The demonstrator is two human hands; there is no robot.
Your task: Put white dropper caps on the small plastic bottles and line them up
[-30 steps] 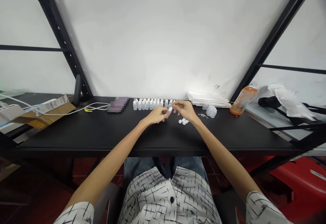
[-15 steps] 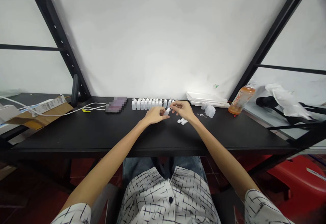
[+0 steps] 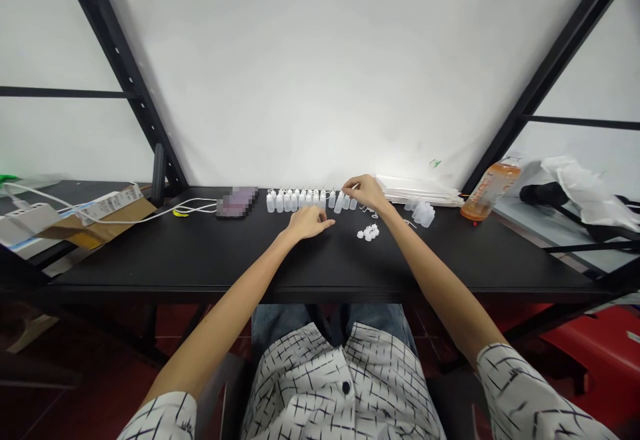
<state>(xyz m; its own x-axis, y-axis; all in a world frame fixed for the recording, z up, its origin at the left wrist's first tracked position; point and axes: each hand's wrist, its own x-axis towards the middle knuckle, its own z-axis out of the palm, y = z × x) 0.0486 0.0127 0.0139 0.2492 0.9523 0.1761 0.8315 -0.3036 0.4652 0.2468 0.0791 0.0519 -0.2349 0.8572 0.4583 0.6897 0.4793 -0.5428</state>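
Note:
Small white dropper bottles [image 3: 280, 203] stand in a row at the back of the black table. My left hand [image 3: 309, 222] rests just in front of the row, fingers apart, with no bottle in it. At the right part of the row, my right hand [image 3: 364, 191] pinches the top of a slightly tilted small bottle [image 3: 339, 203]. Other bottles stand beside that one, partly behind the hand. Several loose white caps [image 3: 369, 232] lie in a pile nearer the front, below my right wrist.
Capless translucent bottles [image 3: 424, 214], stacked white sheets [image 3: 420, 190] and an orange drink bottle [image 3: 491, 188] are at the right. A blurred-out phone [image 3: 237, 202], white cables [image 3: 200, 208] and an opened cardboard box [image 3: 107, 217] lie left. The table's front edge [image 3: 330, 290] is near my lap.
My left hand has let go of the small bottle. My right hand has carried it up and back to the row. The whole view has shifted slightly.

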